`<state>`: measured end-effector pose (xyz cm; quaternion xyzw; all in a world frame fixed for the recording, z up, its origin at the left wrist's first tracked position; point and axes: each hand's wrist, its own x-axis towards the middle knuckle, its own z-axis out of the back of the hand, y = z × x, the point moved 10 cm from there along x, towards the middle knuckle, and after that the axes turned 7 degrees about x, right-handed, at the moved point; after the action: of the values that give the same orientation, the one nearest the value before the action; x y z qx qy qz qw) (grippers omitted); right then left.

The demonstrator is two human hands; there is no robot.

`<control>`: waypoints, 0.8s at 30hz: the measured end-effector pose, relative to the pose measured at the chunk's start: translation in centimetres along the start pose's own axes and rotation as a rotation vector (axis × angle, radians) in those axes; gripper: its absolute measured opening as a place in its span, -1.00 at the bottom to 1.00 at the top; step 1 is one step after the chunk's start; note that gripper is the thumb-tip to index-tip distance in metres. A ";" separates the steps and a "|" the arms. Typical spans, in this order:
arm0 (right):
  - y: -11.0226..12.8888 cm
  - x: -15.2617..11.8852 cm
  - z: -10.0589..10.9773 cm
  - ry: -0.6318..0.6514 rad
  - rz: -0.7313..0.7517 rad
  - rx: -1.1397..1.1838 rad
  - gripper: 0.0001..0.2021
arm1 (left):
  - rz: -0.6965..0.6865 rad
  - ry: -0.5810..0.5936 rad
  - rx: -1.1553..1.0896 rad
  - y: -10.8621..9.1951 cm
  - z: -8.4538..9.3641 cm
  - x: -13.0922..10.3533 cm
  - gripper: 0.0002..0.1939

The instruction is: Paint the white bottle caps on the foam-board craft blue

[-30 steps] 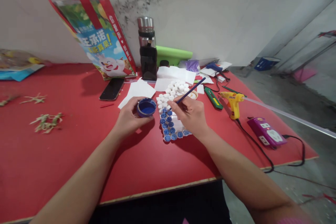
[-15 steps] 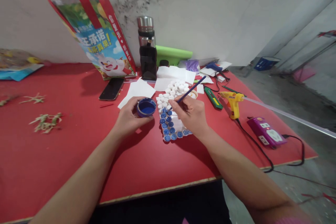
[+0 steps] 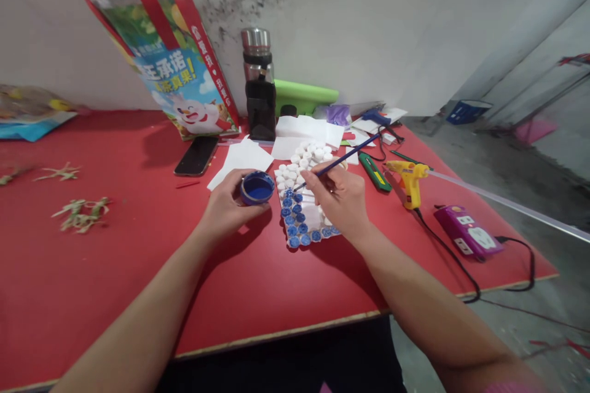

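My left hand (image 3: 225,206) is wrapped round a small open jar of blue paint (image 3: 257,189), tilted a little toward me, just left of the board. In my right hand (image 3: 341,199) a dark blue paintbrush (image 3: 353,152) is pinched, its tip down at the rounded pieces on the board. Those pieces form rows on a pale board (image 3: 313,216). Along the left and near edges they are blue (image 3: 289,220); toward the far end they are white (image 3: 308,151). My right hand covers part of the board's right side.
Behind the board lie white papers (image 3: 302,129), with a steel-topped bottle (image 3: 258,86), a phone (image 3: 196,156) and a printed bag (image 3: 184,73) to the left. A green cutter (image 3: 374,172), a yellow glue gun (image 3: 409,181) and a purple power socket (image 3: 466,232) lie right. Straw-like pieces (image 3: 83,215) are far left.
My right hand has shifted slightly right, and the brush now slants lower, its tip a little farther up the board. My left hand and the jar stay put.
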<state>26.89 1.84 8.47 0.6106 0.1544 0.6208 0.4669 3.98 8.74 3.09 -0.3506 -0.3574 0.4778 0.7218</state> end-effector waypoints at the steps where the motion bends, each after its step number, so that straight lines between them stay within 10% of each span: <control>1: -0.1 0.0 0.0 0.002 0.000 0.002 -0.72 | -0.001 -0.001 -0.001 0.0 0.0 0.0 -0.41; 24: -0.3 -0.2 -0.7 0.022 -0.036 0.076 -0.63 | -0.036 -0.002 -0.005 -0.2 0.0 0.3 -0.43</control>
<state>26.29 2.13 8.02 0.6180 0.1938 0.6127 0.4529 4.10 8.95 3.30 -0.3454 -0.3657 0.4643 0.7289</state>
